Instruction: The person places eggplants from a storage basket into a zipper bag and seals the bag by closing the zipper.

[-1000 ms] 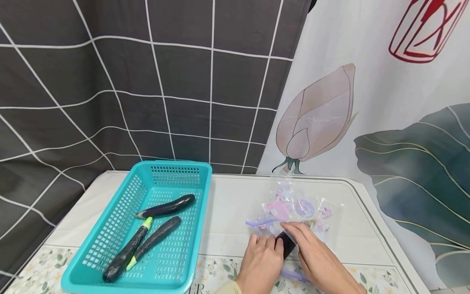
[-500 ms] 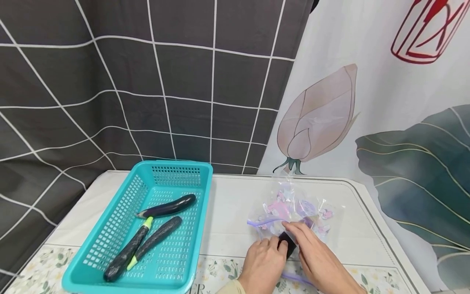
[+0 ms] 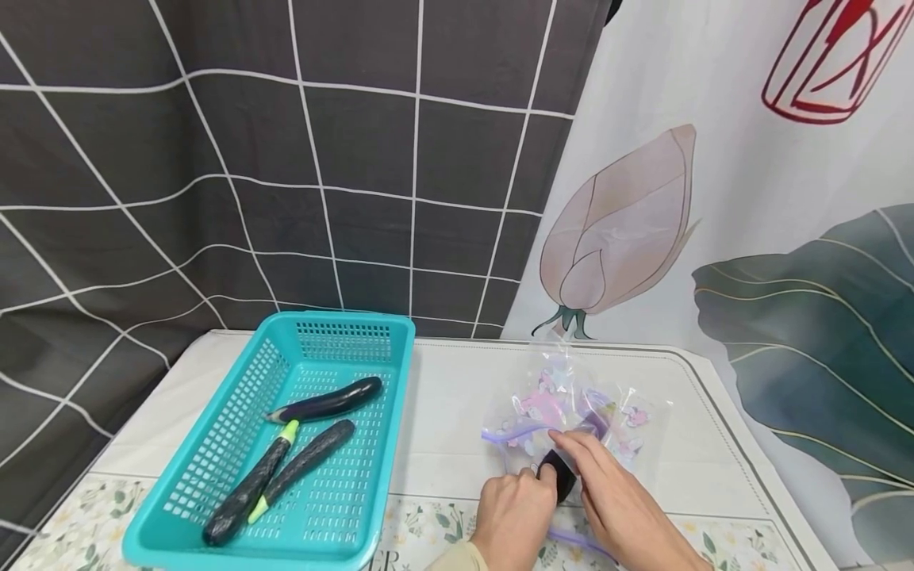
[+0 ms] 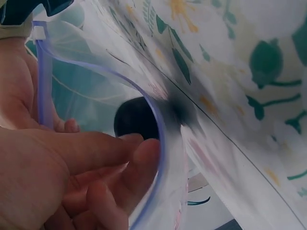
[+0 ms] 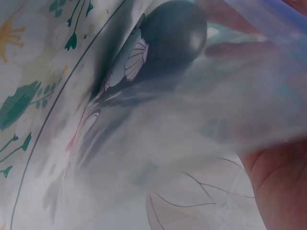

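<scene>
A dark, glossy eggplant (image 3: 558, 477) lies partly inside a clear zip bag (image 3: 546, 400) printed with pink and purple figures. Its rounded end faces my left hand (image 3: 516, 515), whose bent fingers and thumb are against that end at the bag's mouth. In the left wrist view the purple zip strip (image 4: 153, 108) curves past these fingertips, and the eggplant's end (image 4: 136, 117) shows beyond them. My right hand (image 3: 617, 500) rests at the bag's right side with its fingers straight and together; its thumb is hidden. Through the film, the right wrist view shows the eggplant (image 5: 184, 31).
To the left stands a turquoise perforated basket (image 3: 396, 444). It holds a glossy eggplant (image 3: 332, 402) and two matte dark, long vegetables (image 3: 246, 492) with pale green ends. A grey checked cloth (image 3: 357, 159) and a printed white curtain (image 3: 643, 79) hang behind the table (image 3: 446, 396).
The eggplant has slid farther into the bag, away from me and to the right. My left hand has shifted slightly right, its fingers drawn back to the eggplant's near end. My right hand has stayed put.
</scene>
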`<state>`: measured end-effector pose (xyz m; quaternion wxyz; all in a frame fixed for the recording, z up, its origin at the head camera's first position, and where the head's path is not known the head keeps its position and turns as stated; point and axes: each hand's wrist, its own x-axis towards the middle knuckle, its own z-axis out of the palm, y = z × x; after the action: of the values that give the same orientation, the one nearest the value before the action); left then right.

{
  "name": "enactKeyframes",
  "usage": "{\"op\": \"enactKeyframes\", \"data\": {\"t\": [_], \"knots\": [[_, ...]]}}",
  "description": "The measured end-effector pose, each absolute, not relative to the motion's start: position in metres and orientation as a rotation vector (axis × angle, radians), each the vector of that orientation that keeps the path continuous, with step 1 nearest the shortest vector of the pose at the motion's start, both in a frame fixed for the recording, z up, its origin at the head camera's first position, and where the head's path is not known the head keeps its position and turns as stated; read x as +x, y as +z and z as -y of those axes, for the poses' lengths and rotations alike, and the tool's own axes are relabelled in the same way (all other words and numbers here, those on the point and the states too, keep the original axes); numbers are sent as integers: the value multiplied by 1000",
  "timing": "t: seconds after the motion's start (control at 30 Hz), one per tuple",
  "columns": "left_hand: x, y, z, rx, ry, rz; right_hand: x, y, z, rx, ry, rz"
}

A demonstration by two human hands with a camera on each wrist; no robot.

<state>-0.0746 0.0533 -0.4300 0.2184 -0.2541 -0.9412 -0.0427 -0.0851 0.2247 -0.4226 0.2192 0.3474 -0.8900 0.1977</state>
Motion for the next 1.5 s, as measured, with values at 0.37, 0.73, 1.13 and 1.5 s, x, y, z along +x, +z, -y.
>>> {"op": "enactKeyframes", "data": {"t": [0.37, 0.73, 1.13, 1.5], "knots": [[-75, -429, -47, -820, -139, 2629, -87, -421, -226, 957, 569, 2467], [-72, -425, -31, -989, -295, 2532, -88, -422, -227, 955, 558, 2453], [-72, -418, -12, -939, -404, 2502, -89, -422, -228, 918, 507, 2461], [-63, -404, 6, -852, -468, 2479, -89, -421, -227, 887, 482, 2449]]}}
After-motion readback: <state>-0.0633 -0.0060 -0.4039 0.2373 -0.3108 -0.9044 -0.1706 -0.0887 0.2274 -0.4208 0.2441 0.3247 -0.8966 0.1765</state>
